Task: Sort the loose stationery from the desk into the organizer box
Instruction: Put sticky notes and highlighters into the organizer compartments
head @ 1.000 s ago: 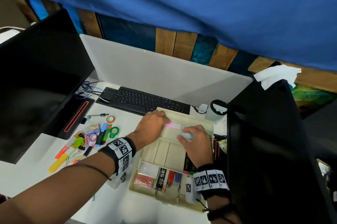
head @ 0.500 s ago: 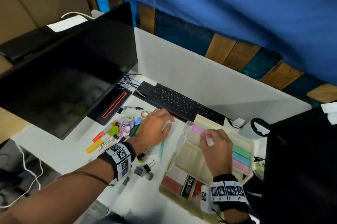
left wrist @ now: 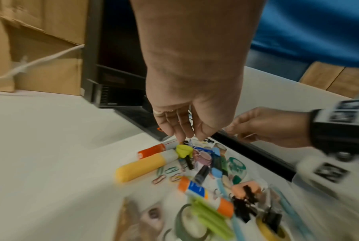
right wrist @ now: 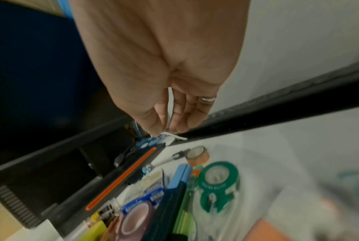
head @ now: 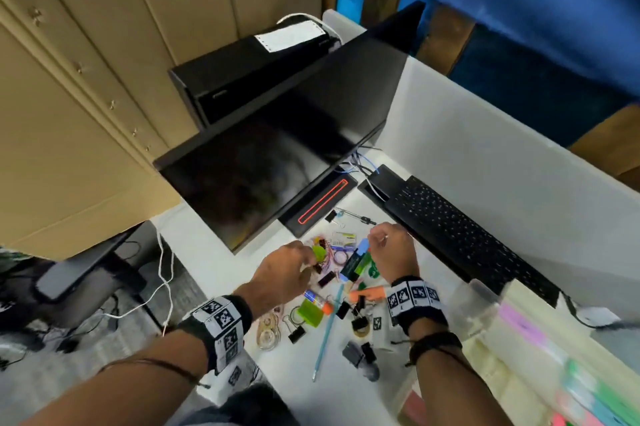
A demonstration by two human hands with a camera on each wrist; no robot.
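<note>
Bare left hand [head: 282, 275], grip loosely open

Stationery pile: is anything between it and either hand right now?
Nothing visible. Both the left hand and right hand hover directly above the stationery pile on the desk, holding nothing, with no obstacle beneath them. Keyboard lies beside it.

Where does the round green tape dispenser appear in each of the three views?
Head: round green tape dispenser, centre, at the pile's right edge.
Left wrist: the dispenser, centre-right, in the pile.
Right wrist: the dispenser, lower centre-right, large.
Shared landmark: black keyboard, just beyond it.
</note>
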